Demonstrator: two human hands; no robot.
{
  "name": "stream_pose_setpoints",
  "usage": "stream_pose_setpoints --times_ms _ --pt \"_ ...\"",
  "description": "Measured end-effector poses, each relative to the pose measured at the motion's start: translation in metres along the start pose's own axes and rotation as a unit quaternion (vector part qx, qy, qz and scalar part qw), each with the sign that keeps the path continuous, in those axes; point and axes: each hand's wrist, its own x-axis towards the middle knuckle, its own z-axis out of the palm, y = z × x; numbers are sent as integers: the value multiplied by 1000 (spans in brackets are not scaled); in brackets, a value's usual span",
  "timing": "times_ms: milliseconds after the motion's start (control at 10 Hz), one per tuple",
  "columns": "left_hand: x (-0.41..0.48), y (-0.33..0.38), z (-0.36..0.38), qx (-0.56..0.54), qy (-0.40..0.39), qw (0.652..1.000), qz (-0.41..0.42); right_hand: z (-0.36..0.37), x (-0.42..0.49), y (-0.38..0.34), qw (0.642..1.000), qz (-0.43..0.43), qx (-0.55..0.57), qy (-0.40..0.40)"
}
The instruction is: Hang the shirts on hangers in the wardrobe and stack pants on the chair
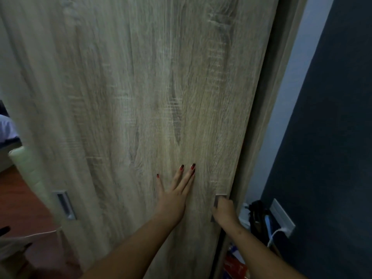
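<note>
Left hand [174, 195] flat and spread, fingers apart, pressed against the wood-grain wardrobe door [141, 97] that fills most of the view. Right hand [224, 209] curled into the recessed handle [218, 200] at the door's right edge, fingers hooked inside and hidden, just beside the wardrobe frame [267, 117]. Second recessed handle [64, 205] low on the door's left edge; no shirts, hangers or pants in sight.
</note>
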Motion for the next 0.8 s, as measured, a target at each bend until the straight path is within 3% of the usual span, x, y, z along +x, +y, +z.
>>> stream_pose_setpoints --times_ms 200,400,500,600,700,800 --pt "9 21 -10 -3 -38 999 22 -13 4 19 1000 15 -18 0" --pt "4 13 -21 -33 -34 998 49 -33 -6 -1 992 10 -89 -91" --pt "3 -13 -50 -32 32 998 39 -75 -27 -51 983 -86 -150 -60" --pt "5 -39 -83 -9 29 999 28 -111 -47 -100 964 -149 -221 -26" --pt "13 -84 -146 19 85 996 7 -147 -64 -182 943 -228 -241 40" --pt "11 -109 -182 -3 82 996 -24 -159 -74 -221 928 -261 -263 48"
